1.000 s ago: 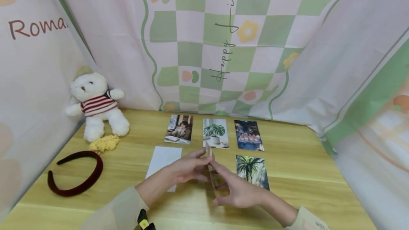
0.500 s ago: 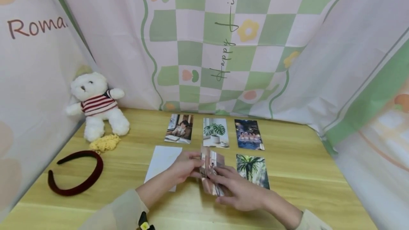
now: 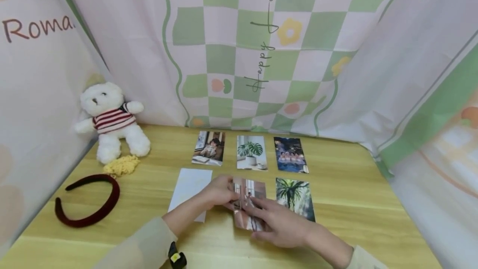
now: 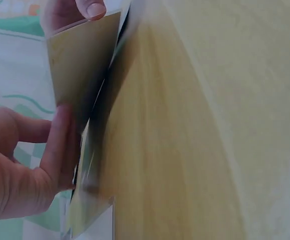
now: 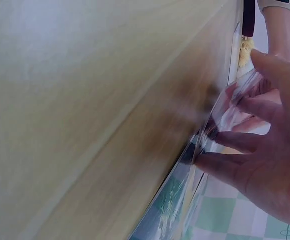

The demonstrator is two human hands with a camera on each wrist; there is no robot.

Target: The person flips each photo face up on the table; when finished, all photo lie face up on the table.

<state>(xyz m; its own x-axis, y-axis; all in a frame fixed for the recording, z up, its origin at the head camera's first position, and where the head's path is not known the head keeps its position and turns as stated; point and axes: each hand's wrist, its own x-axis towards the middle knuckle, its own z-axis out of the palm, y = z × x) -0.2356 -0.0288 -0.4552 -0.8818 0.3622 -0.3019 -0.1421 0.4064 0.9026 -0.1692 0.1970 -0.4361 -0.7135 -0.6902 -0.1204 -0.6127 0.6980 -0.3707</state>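
Observation:
Between both hands a glossy photo card (image 3: 243,221) with a pinkish-brown picture is held tilted, low over the middle of the table. My left hand (image 3: 220,191) pinches its left edge between thumb and fingers; the plain back of the card (image 4: 82,57) shows in the left wrist view. My right hand (image 3: 285,224) holds the card from the right, fingers spread over the picture side, partly hiding it, thumb at the near edge. A white card (image 3: 188,187) lies just left, partly behind the left forearm. On the right lies a spiky-plant photo card (image 3: 296,200).
Along the back lie a photo card of a seated person (image 3: 208,148), a potted-plant photo card (image 3: 251,152) and a dark-blue photo card (image 3: 290,155). A white teddy bear (image 3: 113,121), yellow fluffy bundle (image 3: 121,165) and dark red headband (image 3: 113,198) occupy the left.
The photo card, nearly edge-on a second ago, has turned so its picture faces up. The right hand's fingers have come over its face. The left hand keeps its hold.

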